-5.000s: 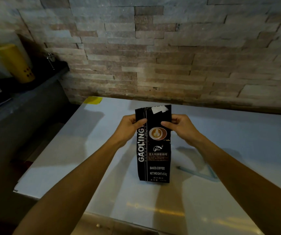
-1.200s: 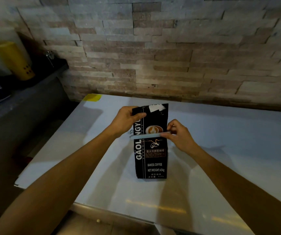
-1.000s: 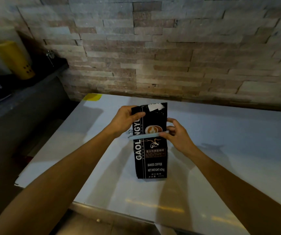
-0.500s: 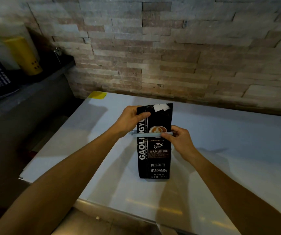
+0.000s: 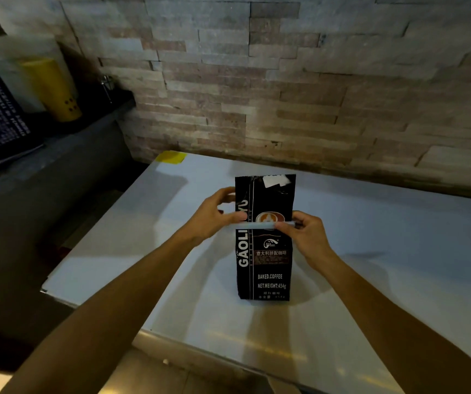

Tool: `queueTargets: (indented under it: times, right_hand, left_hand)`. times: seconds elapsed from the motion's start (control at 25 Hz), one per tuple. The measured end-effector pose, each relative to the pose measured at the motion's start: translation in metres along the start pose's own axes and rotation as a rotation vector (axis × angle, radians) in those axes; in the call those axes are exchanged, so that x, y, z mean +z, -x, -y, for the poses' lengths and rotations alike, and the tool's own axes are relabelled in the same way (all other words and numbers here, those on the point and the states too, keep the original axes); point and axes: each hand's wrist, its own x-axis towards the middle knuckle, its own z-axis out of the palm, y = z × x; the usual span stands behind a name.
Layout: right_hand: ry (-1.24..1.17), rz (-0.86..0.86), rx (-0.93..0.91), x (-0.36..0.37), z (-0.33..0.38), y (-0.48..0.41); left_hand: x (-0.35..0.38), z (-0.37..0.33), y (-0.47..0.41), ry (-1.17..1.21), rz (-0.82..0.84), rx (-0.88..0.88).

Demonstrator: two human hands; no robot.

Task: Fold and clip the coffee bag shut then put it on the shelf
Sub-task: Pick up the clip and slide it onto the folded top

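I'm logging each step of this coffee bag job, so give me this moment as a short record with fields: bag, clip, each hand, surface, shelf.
bag: black coffee bag standing upright on the table, top not folded down
clip: pale bar clip lying level across the bag's upper front
left hand: left hand at the clip's left end, beside the bag
right hand: right hand pinching the clip's right end
surface: white table against a stone wall
shelf: dark ledge at left holding a yellow cup; bag not on it yet
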Motion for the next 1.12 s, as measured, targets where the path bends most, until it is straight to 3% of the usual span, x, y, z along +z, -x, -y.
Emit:
queueTargets:
  times: [0.12,0.52,1.12]
  right_hand:
    - [0.007,-0.013,0.002,0.000,0.000,0.000]
    - [0.039,-0.012,-0.019,-0.003,0.003,0.001]
    - [0.066,-0.013,-0.002,-0.004,-0.002,0.000]
  left_hand:
    - [0.008,0.023,0.013,0.083,0.050,-0.099]
    - [0.033,0.039,0.014,0.512,-0.132,-0.106]
    - [0.040,0.041,0.013,0.536,-0.202,-0.122]
